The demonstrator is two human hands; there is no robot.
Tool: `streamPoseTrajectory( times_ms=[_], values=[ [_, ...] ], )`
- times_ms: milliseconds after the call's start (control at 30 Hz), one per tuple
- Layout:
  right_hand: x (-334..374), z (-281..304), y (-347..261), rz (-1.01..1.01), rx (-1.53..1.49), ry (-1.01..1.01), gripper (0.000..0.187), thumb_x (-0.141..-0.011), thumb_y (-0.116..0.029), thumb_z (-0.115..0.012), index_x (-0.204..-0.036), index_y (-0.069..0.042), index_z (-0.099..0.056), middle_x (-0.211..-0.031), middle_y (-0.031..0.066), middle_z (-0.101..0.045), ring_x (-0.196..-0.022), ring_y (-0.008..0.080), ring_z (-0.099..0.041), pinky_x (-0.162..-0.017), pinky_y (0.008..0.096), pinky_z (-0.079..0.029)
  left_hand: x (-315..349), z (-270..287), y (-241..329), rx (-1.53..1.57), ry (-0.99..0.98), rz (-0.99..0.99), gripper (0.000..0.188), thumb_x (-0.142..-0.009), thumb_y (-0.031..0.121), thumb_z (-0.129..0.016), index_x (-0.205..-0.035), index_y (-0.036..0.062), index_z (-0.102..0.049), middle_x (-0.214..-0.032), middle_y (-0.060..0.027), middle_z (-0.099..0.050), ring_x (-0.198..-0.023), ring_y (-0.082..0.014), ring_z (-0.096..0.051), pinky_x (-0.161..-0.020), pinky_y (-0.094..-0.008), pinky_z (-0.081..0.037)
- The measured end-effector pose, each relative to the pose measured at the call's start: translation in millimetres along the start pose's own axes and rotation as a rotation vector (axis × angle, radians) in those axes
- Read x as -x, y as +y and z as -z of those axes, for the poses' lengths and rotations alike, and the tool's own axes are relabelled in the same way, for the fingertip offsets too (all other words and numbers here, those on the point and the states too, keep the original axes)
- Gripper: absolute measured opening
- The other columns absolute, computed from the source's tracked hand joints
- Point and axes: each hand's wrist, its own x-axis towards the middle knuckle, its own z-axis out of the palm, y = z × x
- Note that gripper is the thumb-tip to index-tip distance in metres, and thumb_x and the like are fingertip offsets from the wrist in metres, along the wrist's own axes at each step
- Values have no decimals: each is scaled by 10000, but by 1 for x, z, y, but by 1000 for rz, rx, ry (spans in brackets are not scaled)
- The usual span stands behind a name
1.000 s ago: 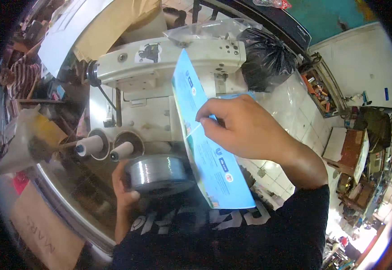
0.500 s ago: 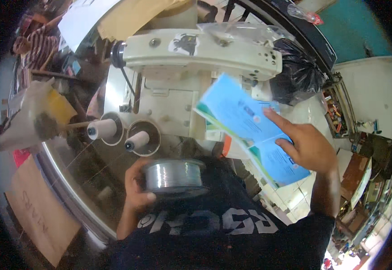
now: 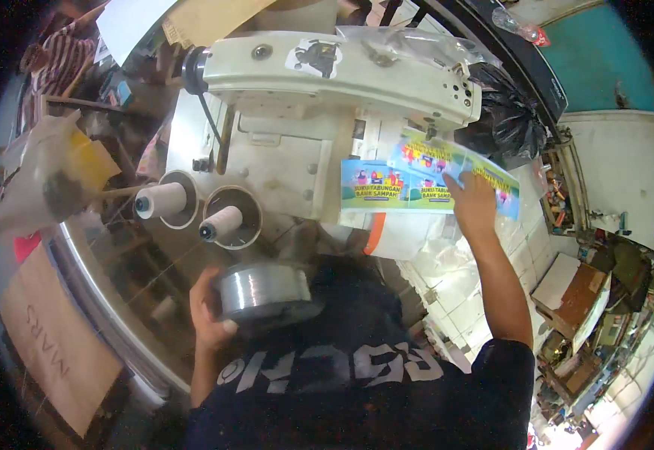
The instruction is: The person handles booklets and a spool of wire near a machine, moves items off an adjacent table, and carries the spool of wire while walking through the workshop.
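Note:
My left hand [image 3: 208, 311] is closed around the rim of a spool of shiny silver wire [image 3: 263, 291], held in front of my dark shirt. With its fingers apart, my right hand [image 3: 473, 199] rests on a colourful printed sheet [image 3: 426, 154], touching its picture side. That sheet lies slanted over another printed sheet [image 3: 374, 191] with the same blue, green and yellow design. Both are at the right end of a cream sewing machine [image 3: 342, 79], below its head. The thumb of my right hand is hidden.
Two white thread cones [image 3: 163, 201] stand in round holders left of the machine bed. A black plastic bag [image 3: 514, 131] lies behind the machine head. A hanging plastic bag [image 3: 42, 180] and brown cardboard [image 3: 49, 337] are at the left. Cluttered shelves [image 3: 582, 300] stand at the right.
My right hand has turned the sheet from its blue text side to its picture side and lowered it onto the other sheet. The wire spool has shifted slightly left in my left hand.

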Motion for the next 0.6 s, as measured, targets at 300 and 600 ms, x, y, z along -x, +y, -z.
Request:
streamPoseTrajectory(
  times_ms=[300,600],
  values=[
    [11,-51,-13,-360,128,-89,345,-781,-134,-525,-1113,-68,-593,-995,84,-561,-970,272,-545,-782,412,-444,-8,-8,12,-3,-176,135,910,-498,500,-820,-1148,-49,-499,-1027,-88,-582,-960,-183,-564,-842,-302,-435],
    [-18,-65,-75,-186,-424,-176,371,-738,-205,-663,-1045,-34,-545,-1024,116,-515,-1031,290,-514,-825,442,-464,1,-17,12,-71,-150,118,934,-489,529,-826,-1152,-44,-501,-1040,-93,-583,-965,-194,-569,-857,-310,-438]
  ],
)
